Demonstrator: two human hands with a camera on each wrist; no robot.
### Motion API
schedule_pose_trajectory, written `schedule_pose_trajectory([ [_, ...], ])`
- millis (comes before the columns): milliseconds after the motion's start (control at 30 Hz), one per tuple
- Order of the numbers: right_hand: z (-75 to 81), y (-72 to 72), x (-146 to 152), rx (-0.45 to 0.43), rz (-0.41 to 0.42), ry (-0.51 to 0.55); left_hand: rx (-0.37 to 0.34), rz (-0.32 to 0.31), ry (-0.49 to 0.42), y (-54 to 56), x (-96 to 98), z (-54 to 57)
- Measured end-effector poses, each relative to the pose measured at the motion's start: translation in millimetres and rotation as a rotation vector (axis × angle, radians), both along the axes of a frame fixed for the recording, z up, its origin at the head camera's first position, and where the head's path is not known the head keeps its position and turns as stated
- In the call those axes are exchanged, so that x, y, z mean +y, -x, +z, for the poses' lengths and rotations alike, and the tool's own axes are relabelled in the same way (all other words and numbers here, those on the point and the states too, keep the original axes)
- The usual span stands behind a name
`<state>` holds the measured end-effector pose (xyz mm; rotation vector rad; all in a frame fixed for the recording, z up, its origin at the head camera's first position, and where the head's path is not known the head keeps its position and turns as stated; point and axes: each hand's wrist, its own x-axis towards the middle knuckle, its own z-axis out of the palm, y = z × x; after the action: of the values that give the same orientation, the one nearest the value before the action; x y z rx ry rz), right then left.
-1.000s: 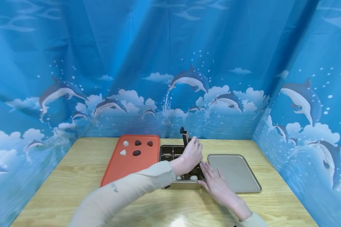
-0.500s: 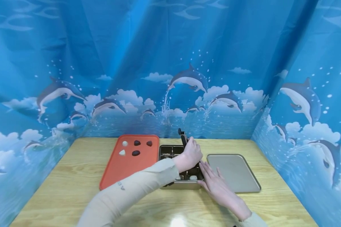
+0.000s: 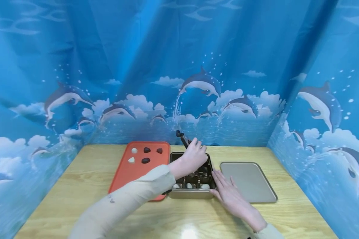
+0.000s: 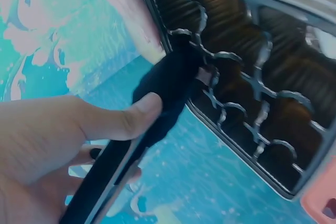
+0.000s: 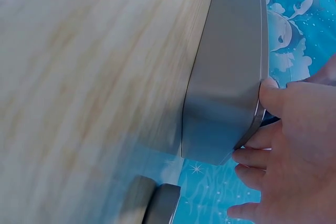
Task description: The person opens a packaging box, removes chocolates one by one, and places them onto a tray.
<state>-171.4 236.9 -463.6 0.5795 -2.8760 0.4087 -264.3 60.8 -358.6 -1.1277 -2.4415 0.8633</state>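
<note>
Above the divided metal box (image 3: 192, 194), a pair of black tongs (image 3: 184, 140) is held at a slant by the left hand (image 3: 194, 157), whose thumb and fingers are clamped on it. The dark end of the tongs is over the compartments, but I cannot tell whether it grips anything. The right hand (image 3: 231, 197) rests at the right front corner of this box, its fingers straight along the side, the thumb apart from them and touching the rim. Along the front row of compartments lie white pieces (image 3: 189, 186). Just left of the box is a red tray (image 3: 137, 172) bearing two white stones (image 3: 131, 160) and three dark stones (image 3: 145, 160). On the right, a flat metal tray (image 3: 248, 182) lies on the wooden table (image 3: 173, 219), before a blue dolphin curtain (image 3: 155, 49).
</note>
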Motion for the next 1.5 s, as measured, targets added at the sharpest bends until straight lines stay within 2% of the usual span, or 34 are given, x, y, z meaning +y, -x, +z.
schedule_pose_trajectory([
  [200,0.9,0.6,-0.4,-0.008,-0.002,0.001,0.021,-0.051,-0.114,-0.8,-27.5,4.5],
  [600,-1.7,-0.8,-0.3,0.015,-0.002,-0.009,0.051,-0.061,-0.241,-0.7,-65.0,16.6],
  [833,-0.9,-2.4,-1.3,0.001,0.000,-0.003,0.056,-0.019,-0.311,4.1,-95.9,28.6],
  [1067,-0.3,-2.5,-0.6,0.005,0.002,0.005,0.052,0.073,-0.305,8.9,-129.4,35.5],
  [1267,-0.6,-2.7,0.3,0.011,0.001,0.002,0.056,0.153,-0.312,12.7,-154.8,29.2],
  [1500,-1.0,-2.6,0.0,0.014,0.003,0.002,0.062,0.194,-0.330,19.7,-182.8,10.5],
])
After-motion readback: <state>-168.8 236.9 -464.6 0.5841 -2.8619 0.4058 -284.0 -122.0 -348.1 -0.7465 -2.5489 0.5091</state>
